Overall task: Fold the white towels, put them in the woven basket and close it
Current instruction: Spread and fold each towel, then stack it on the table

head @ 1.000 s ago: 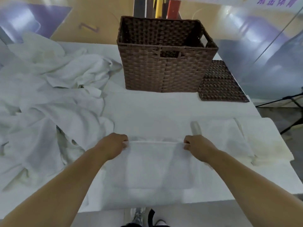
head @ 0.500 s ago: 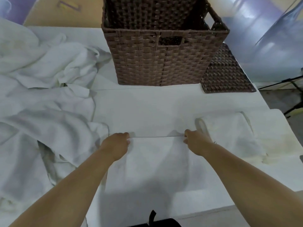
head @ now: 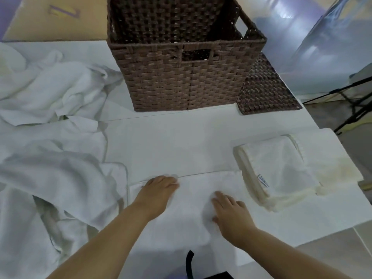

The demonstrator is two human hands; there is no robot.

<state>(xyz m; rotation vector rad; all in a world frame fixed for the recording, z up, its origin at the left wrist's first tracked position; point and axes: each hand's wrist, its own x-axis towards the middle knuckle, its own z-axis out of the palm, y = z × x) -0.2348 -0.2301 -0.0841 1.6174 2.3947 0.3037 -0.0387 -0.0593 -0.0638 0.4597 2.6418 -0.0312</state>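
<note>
A brown woven basket (head: pixel 187 77) stands open at the upper centre of a white table (head: pixel 171 141); only its woven inner walls show inside; its flat lid (head: pixel 265 87) lies just beside it on the right. Two bare forearms reach up from the bottom edge; the left hand (head: pixel 159 192) lies palm down at the far edge of a flat white towel (head: pixel 193 198) in the lower centre, fingers straight; the right hand (head: pixel 231 212) presses flat on the same towel, fingers spread. A folded towel (head: pixel 277 170) sits at the right; loose towels (head: pixel 50 158) are heaped at the left.
</note>
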